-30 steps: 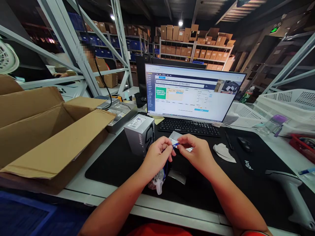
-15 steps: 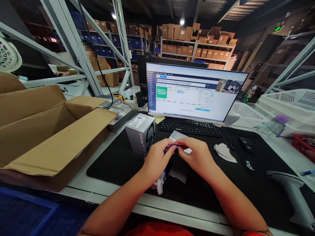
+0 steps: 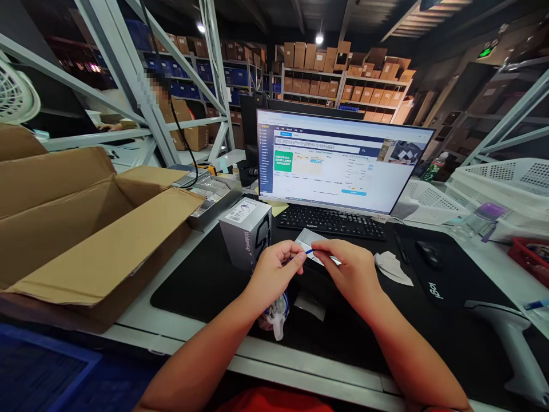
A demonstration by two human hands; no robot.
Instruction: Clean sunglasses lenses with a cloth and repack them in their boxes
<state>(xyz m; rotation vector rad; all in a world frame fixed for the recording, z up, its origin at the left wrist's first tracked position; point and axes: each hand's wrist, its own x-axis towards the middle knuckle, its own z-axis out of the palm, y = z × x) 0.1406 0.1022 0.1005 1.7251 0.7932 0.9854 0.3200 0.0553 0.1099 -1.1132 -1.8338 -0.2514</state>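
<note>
Cord (image 3: 310,251) pinched in left hand (image 3: 275,272) and right hand (image 3: 352,265) grips might, if tugged, drag the bundle (image 3: 274,316) at their seven o'clock.

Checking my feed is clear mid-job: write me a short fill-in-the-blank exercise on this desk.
The left hand and right hand pinch a ____ cord.
In view, the open cardboard box stands to the ____ of the upright grey box.
The mouse lies to the ____ of the keyboard.
Letters on the mouse pad read ____.
Missing words: blue; left; right; logi.
</note>
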